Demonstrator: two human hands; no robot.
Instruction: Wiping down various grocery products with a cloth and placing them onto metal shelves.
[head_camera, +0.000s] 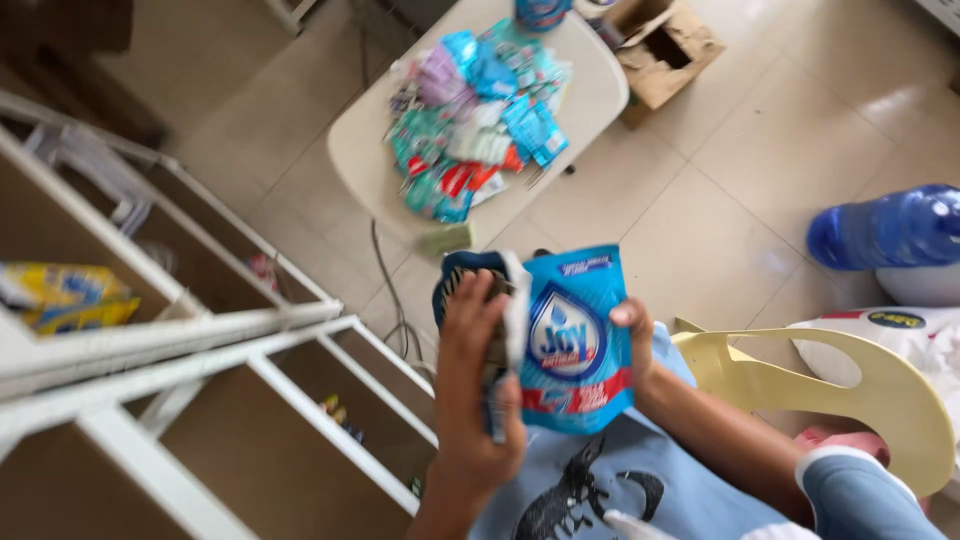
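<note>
I hold a stack of blue refill pouches (572, 335) with red and white markings, upright in front of my chest. My left hand (478, 400) wraps around the stack's left edge, thumb across the front. My right hand (638, 345) pinches the right edge of the front pouch. Beyond them, a heap of similar blue, teal and purple sachets (475, 115) lies on a small cream table (590, 95).
White shelving (250, 340) with brown compartments stands to my left; a yellow packet (62, 296) lies on one shelf. A cream plastic chair (870, 385) is at my right, a blue water bottle (885, 228) beyond it, and an open cardboard box (665, 45) sits by the table.
</note>
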